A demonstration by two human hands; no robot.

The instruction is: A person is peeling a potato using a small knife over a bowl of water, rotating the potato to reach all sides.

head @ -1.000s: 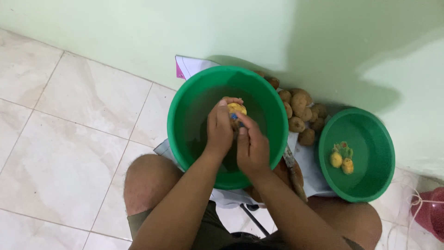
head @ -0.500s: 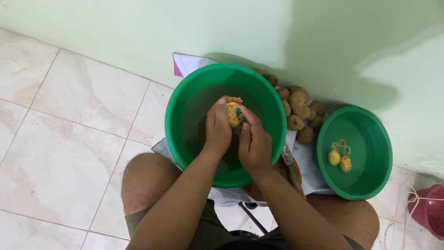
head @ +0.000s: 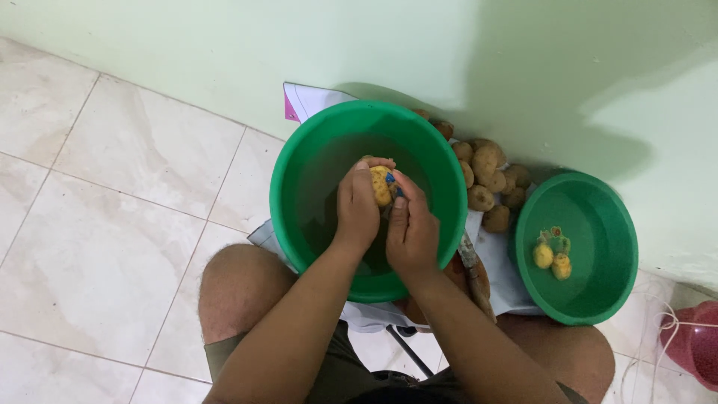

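Compared with the view one second earlier, the potato (head: pixel 381 185) is seen rotated in the grip: its peeled yellow face now points toward 9 o'clock rather than upward, and the blue-handled peeler (head: pixel 392 182) is drawn closer against it. From this, peeling is judged to be under way on a fresh side of the same potato, with skin still to be removed.

The left hand (head: pixel 356 209) is closed around the potato, fingers wrapped over its far side, and is held above the large green basin (head: pixel 290 161). The right hand (head: pixel 412 228) is closed on the peeler; only a small blue part shows between thumb and fingers, touching the potato at its 3 o'clock edge.

A heap of unpeeled potatoes (head: pixel 488 182) lies on the floor at 3 o'clock of the large basin. Further toward 3 o'clock, two peeled potatoes (head: pixel 552 260) rest in a smaller green basin (head: pixel 609 217). A white sheet (head: pixel 310 101) lies under the large basin.
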